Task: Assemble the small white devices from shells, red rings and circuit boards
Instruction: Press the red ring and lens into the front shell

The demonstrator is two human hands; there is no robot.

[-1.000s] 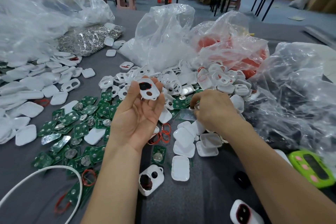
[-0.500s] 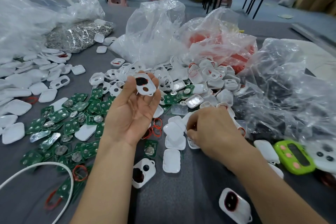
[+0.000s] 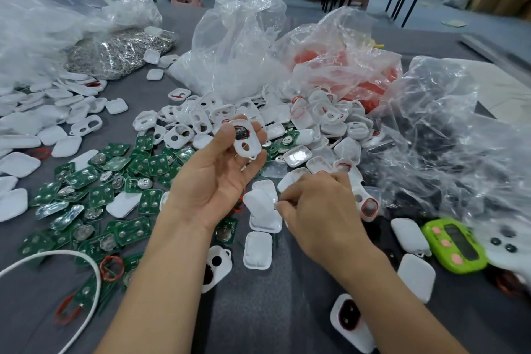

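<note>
White shell (image 3: 246, 138) pinched in the left hand (image 3: 212, 181) fingertips, raised. Right hand (image 3: 319, 215) curls over plain covers (image 3: 260, 201) just below it, can't tell if it's gripping. Green boards (image 3: 115, 181) crowd left of both, bags (image 3: 238, 46) beyond.

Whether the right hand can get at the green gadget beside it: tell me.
Probably yes: the green gadget lies uncovered right of the right hand, only a flat white shell between.
</note>
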